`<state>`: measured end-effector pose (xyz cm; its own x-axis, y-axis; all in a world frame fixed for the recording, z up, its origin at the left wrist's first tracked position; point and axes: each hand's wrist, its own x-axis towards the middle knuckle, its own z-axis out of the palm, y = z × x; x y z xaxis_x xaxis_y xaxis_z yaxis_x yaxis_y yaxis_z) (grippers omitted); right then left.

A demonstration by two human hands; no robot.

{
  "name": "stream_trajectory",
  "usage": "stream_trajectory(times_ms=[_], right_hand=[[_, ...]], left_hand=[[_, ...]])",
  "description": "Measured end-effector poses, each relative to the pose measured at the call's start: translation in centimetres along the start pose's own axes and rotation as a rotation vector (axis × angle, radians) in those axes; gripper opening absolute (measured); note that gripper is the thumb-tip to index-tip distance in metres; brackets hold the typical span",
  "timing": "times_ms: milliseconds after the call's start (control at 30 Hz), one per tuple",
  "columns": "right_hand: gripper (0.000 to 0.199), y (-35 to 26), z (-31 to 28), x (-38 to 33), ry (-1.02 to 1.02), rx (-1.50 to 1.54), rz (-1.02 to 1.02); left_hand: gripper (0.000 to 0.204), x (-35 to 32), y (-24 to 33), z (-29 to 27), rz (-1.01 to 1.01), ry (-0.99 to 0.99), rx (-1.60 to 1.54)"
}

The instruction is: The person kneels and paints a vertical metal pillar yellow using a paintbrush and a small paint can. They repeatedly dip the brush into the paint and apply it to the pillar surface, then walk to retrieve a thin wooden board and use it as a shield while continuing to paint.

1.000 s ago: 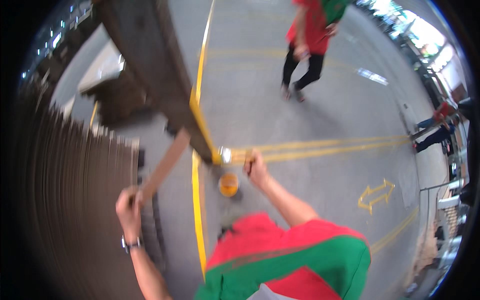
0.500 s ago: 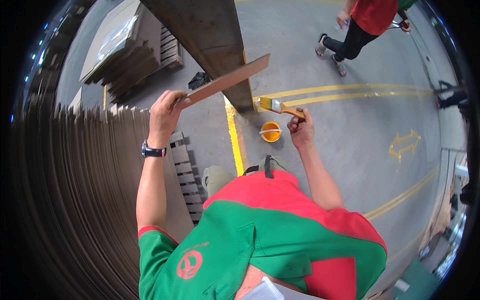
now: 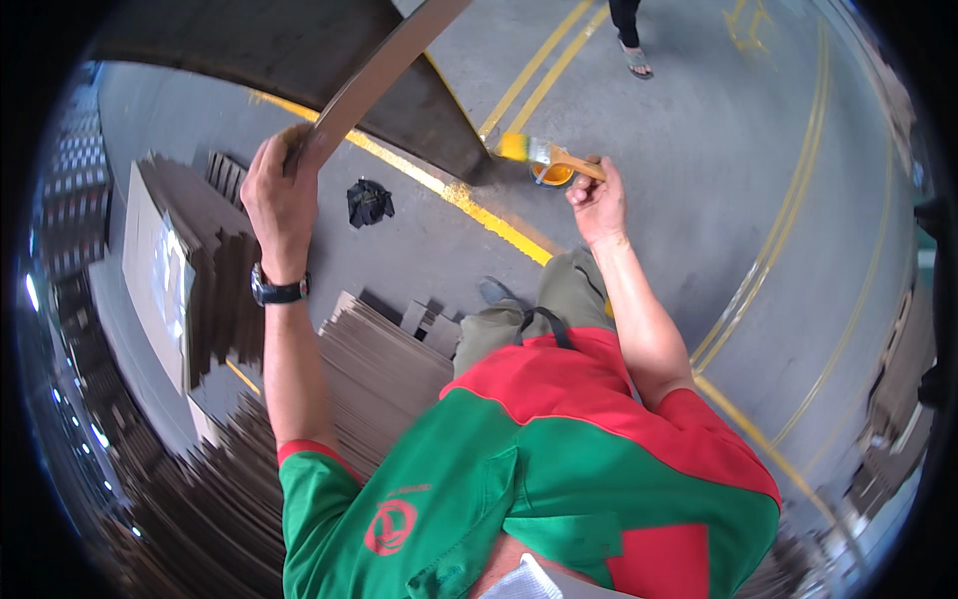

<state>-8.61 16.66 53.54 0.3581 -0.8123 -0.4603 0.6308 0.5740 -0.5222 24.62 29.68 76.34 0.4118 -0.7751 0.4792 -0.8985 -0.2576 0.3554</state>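
Note:
My left hand point(image 3: 279, 205) grips the near end of a long, flat brown strip of board point(image 3: 374, 85), which slants up and away against a dark steel column point(image 3: 419, 110). In my right hand point(image 3: 602, 205) is a paintbrush point(image 3: 569, 163) held by its wooden handle. Yellow paint coats its bristles, which point left near the column's edge. Partly behind the brush, a small yellow paint bucket point(image 3: 552, 176) stands on the floor at the column's foot.
Stacked cardboard sheets point(image 3: 379, 374) stand at my left, with another cardboard pile point(image 3: 185, 270) farther out. A crumpled black bag point(image 3: 369, 203) lies on the floor. Yellow lines point(image 3: 499, 225) cross the grey floor. Another person's foot point(image 3: 636, 62) shows at the far side.
My view has swung left, and the column now slants across the upper left. Both hands still hold the strip and the brush. The other person now shows only at the top edge.

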Motion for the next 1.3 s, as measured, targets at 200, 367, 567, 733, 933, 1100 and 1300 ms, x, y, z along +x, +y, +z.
stream_trajectory(times_ms=[200, 367, 567, 733, 933, 1100, 1300], right_hand=[[0.032, 5.5, -1.0, -3.7, 0.073, 0.015, 0.109], [0.030, 7.0, -3.3, -2.9, 0.058, 0.007, 0.158], [0.031, 5.4, -7.6, 5.5, 0.012, -0.076, 0.280], [0.034, 2.7, -9.1, 11.7, -0.109, -0.211, 0.371], [0.037, 1.9, -9.5, 17.1, -0.173, -0.257, 0.455], [0.034, 3.6, -10.3, 18.6, -0.171, -0.219, 0.499], [0.035, 4.5, -11.2, 19.3, -0.193, -0.212, 0.508]], left_hand=[[0.018, -2.1, -1.1, 2.6, 0.037, -0.068, 0.026], [0.017, -2.7, -2.3, 4.5, -0.015, -0.085, 0.062], [0.018, -3.4, -3.2, 9.5, -0.163, 0.034, 0.102], [0.018, -2.5, -2.5, 9.6, -0.148, 0.212, 0.170], [0.017, -1.8, -1.0, 8.7, -0.145, 0.308, 0.339], [0.017, -2.8, -0.6, 9.4, -0.224, 0.446, 0.250], [0.016, -2.3, -0.9, 9.4, -0.209, 0.449, 0.252]])
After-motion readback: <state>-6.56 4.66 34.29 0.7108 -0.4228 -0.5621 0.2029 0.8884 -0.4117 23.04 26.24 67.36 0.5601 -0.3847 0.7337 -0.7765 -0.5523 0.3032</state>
